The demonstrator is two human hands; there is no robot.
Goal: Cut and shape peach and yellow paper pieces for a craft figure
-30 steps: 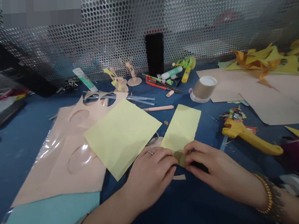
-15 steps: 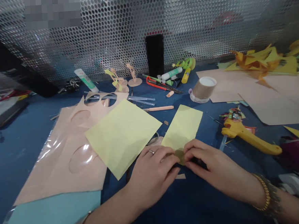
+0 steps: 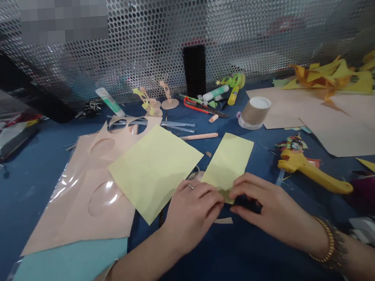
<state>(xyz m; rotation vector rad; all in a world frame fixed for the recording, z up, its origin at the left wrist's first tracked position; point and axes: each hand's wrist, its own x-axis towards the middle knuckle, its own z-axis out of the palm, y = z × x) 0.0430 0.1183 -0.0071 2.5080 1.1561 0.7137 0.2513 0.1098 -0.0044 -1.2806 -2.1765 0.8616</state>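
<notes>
A narrow yellow paper rectangle (image 3: 229, 159) lies slanted in front of me, its near end between my hands. My left hand (image 3: 195, 210), with a ring on one finger, has its fingers closed on the left part of that near edge. My right hand (image 3: 259, 199) holds the edge's right part with curled fingers, the thumb slightly lower. Beside my left hand lies a larger yellow paper sheet (image 3: 156, 170), partly over peach sheets in clear plastic (image 3: 72, 200). A small paper scrap (image 3: 224, 220) lies just below my hands.
A yellow glue gun (image 3: 314, 172) lies to the right. Behind stand a cardboard roll (image 3: 254, 113) and a black phone (image 3: 195, 69) against a perforated metal panel (image 3: 154, 35). A glue stick (image 3: 110, 102), small paper figures (image 3: 169, 97) and a peach pen (image 3: 201, 136) are farther back. Blue paper (image 3: 68, 268) is front left.
My right hand's thumb and fingers have parted slightly at the paper's near edge. My left fingers have curled a little more. The yellow rectangle has barely shifted.
</notes>
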